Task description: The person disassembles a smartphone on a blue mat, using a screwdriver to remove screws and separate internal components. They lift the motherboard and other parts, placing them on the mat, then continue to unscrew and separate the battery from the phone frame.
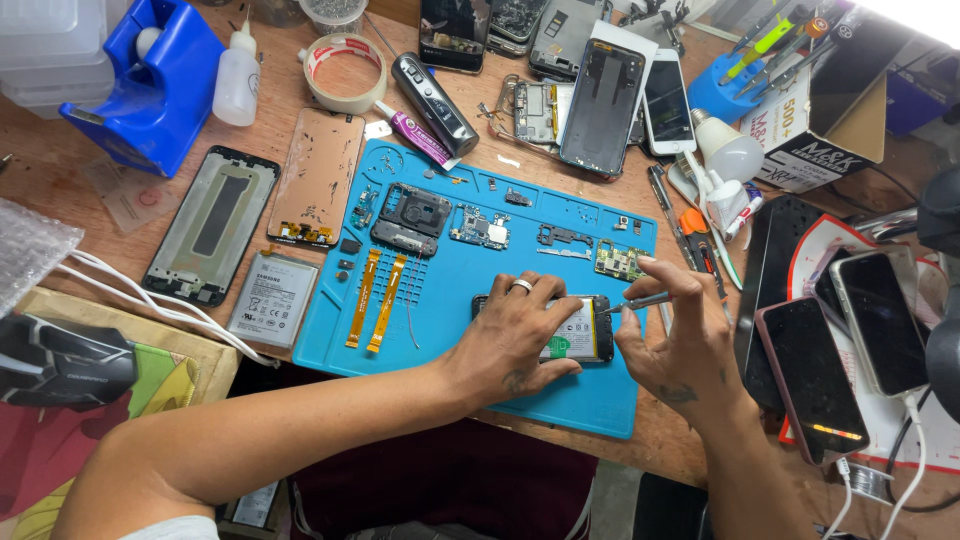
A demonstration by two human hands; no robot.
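Observation:
My left hand, a ring on one finger, presses flat on an opened phone body lying on the blue repair mat. My right hand grips a slim metal tool whose tip touches the phone's upper right edge. Small circuit boards, a camera frame part and two orange flex cables lie spread over the mat above and left of my hands.
A loose battery, a phone frame and a copper-coloured back panel lie left of the mat. Several phones sit at right, more at the back. A blue tape dispenser, a tape roll and a white bottle stand far left.

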